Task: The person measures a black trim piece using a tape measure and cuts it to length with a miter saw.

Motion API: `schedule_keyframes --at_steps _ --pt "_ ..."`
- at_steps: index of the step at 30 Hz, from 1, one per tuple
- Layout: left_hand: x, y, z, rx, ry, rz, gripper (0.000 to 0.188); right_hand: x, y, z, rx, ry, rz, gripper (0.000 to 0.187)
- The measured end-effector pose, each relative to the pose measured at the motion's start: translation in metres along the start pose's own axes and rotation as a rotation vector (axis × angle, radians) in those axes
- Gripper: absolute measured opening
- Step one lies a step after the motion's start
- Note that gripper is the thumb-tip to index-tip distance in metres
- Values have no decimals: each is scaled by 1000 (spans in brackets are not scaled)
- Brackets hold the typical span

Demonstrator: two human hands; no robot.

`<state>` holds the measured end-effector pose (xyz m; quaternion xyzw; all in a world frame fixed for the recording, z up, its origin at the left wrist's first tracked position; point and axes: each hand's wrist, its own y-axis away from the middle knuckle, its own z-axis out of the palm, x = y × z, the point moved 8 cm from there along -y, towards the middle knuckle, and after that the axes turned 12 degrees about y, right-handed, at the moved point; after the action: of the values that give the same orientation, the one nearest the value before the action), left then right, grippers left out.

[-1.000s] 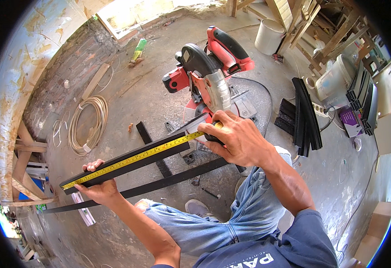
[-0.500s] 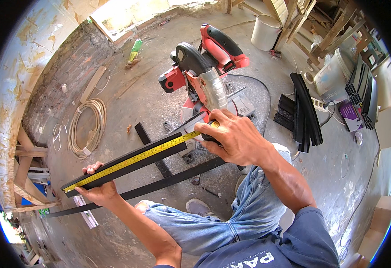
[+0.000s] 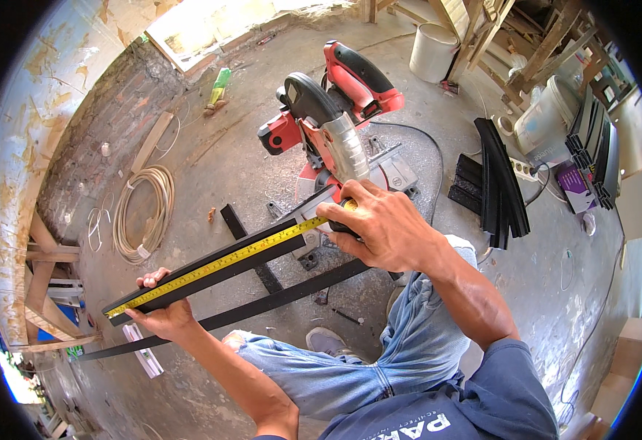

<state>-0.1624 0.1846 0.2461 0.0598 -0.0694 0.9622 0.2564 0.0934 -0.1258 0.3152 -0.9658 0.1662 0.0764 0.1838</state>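
Head view shows us the black bar (image 3: 248,264) slanting between both hands, with the yellow tape blade (image 3: 218,265) lying along its length. Near the bar's left end, we see the left hand (image 3: 165,315) grasping it from below: the fingertips show past its far edge, while the thumb lies at the near edge, close to the blade's tip (we cannot tell whether it presses the tip). Just beyond the bar's right end, the right hand (image 3: 390,227) has its fingers wrapped around the tape case (image 3: 343,229), and the blade bridges the gap. We find the red mitre saw (image 3: 336,125) beyond that hand, and a longer black strip (image 3: 277,298) on the near side of the bar.
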Motion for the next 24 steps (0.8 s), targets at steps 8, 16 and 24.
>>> schedule_keyframes --at_steps 8,16,24 --pt "-1 0 -1 1 14 -17 57 1 0 0 -37 -13 10 39" --pt "-3 1 0 10 13 -15 56 0 1 1 -68 -30 14 40" --pt "-25 9 27 -12 -163 84 75 1 3 -3 -18 -108 27 41"
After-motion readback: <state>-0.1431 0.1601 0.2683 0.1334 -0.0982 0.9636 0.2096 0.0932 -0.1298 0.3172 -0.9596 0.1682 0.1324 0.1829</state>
